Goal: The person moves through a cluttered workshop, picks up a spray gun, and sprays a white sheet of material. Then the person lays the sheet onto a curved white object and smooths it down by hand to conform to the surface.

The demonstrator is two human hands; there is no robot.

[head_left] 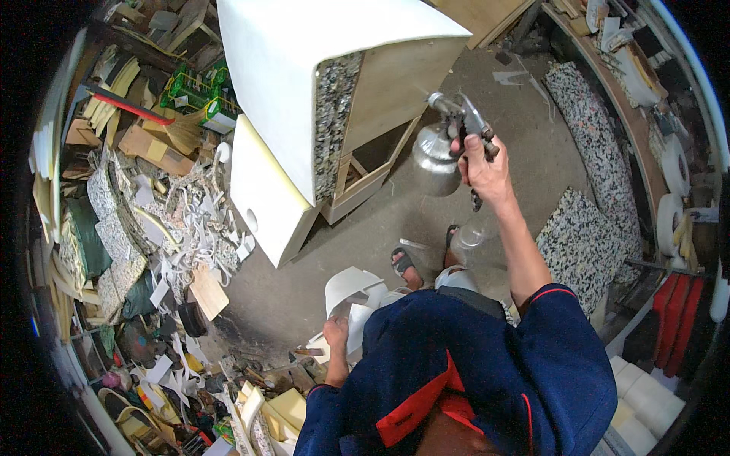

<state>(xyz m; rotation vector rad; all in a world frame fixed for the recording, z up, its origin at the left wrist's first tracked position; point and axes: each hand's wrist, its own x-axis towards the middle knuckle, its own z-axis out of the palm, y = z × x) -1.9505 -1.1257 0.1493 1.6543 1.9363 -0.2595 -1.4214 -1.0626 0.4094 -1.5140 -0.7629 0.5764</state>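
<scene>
I see offcuts crowding the left edge of the floor [285, 308]: a tangled heap of strips [199, 228], with a red bar [137, 108] lying near green boxes [190, 87]. Along the right edge, two speckled foam pads [597, 144] lie close together, with white rolls [674, 167] beyond them. Taking up most of the space ahead of the wearer's feet [407, 264] is the padded frame [266, 68], toward the far edge. Its outer skin is smooth white foam, bordered by a speckled layer; the right face is plain wood with a gap low down. I have the right hand [487, 171] wrapped around a spray gun [435, 161] with a dull silver cup, its nozzle near that wooden face, apart from it. My left hand [335, 334] grips a curled white sheet [350, 289], low beside the body; its exact finger placement I cannot tell.
</scene>
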